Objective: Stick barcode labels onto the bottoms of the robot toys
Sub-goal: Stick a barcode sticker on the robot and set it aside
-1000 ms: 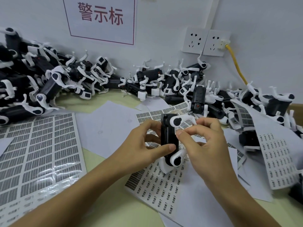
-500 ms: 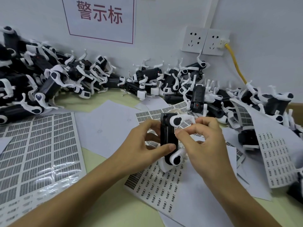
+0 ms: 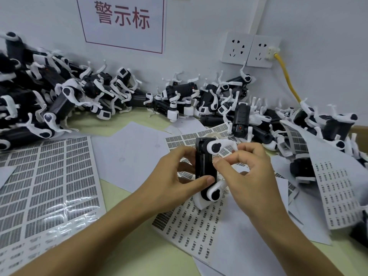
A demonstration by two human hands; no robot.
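Both forearms are reaching in from the near edge, meeting over a label sheet (image 3: 191, 226) that is lying under the hands on the pale green table (image 3: 151, 253). The left hand (image 3: 171, 180) is gripping a black and white robot toy (image 3: 206, 166), thumb lying across its lower end and fingers curled round the far side, holding it upright just above the sheet. The right hand (image 3: 249, 176) is touching the toy's right side, its thumb and forefinger pinched together against the black body; whether a label is sitting between them is too small to tell. Compared with half a second ago and a second ago, almost nothing is changing: the toy is staying in the same grip and the same spot, and the right fingertips are keeping to the same place on it. To the left of the left arm a big barcode sheet (image 3: 45, 186) is lying flat, glossy at its near end. To the right of the right hand another label sheet (image 3: 338, 192) is draping over some toys. Beyond the hands a heap of robot toys (image 3: 95, 96) is running along the wall, under a sign (image 3: 123, 18) and two wall sockets (image 3: 249, 50) with a yellow cable (image 3: 286, 80) plugged in.
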